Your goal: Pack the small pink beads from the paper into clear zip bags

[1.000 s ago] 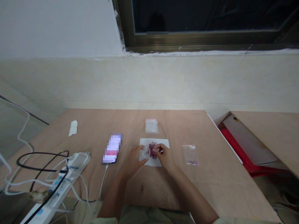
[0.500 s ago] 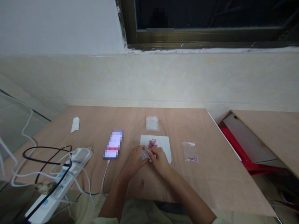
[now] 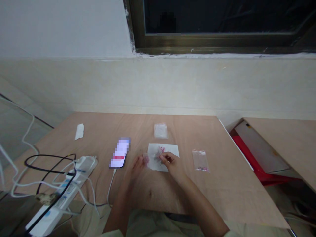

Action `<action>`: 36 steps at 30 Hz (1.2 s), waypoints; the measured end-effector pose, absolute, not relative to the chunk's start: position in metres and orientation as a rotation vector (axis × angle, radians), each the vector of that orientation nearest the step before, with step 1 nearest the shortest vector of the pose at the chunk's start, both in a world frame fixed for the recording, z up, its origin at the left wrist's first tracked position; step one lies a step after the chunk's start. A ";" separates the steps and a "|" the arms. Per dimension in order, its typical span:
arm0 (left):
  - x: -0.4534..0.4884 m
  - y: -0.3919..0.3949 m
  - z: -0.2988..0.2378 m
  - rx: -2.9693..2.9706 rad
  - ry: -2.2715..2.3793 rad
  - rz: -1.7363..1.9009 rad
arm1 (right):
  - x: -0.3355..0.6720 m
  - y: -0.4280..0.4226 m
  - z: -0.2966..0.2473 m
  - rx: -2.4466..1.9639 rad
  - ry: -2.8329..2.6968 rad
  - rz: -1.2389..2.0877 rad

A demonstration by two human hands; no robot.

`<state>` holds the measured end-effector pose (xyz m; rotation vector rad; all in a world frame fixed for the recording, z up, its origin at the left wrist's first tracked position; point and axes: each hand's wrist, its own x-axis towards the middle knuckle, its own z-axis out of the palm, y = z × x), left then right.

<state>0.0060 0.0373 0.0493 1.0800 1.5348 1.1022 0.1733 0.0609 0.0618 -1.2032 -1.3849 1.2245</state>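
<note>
A small clear plastic bag [image 3: 153,159] spans the gap between my hands, above a white sheet of paper [image 3: 173,148]. Pink beads [image 3: 146,159] show at its left end, by the fingertips of my left hand [image 3: 136,167]. Those fingers are slightly blurred but seem closed on that end. My right hand [image 3: 172,164] pinches the bag's other end between thumb and fingers. Just behind it, a little heap of pink beads [image 3: 162,149] lies on the paper, partly covered by the bag and my right hand.
To the right lies another clear bag [image 3: 200,160] with a few beads. A packet of clear bags [image 3: 160,130] sits behind the paper. A phone [image 3: 120,153] on a cable, a power strip [image 3: 85,164] with tangled cords and a white scrap [image 3: 79,131] are on the left.
My hands have moved apart, left hand leftward and right hand slightly right. The bag, bunched between my fingers before, is now stretched out sideways and covers part of the bead heap.
</note>
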 end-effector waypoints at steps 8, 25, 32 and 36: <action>0.006 0.040 0.042 0.579 1.154 1.188 | 0.176 0.068 0.053 -1.212 -1.300 1.341; -0.007 0.041 0.037 0.507 1.097 1.303 | 0.156 0.082 0.020 -1.680 -1.859 0.629; -0.003 0.043 0.048 0.471 1.136 1.302 | 0.160 0.082 0.022 -1.701 -1.907 0.572; -0.001 0.041 0.049 0.493 1.144 1.275 | 0.160 0.081 0.022 -1.689 -1.884 0.589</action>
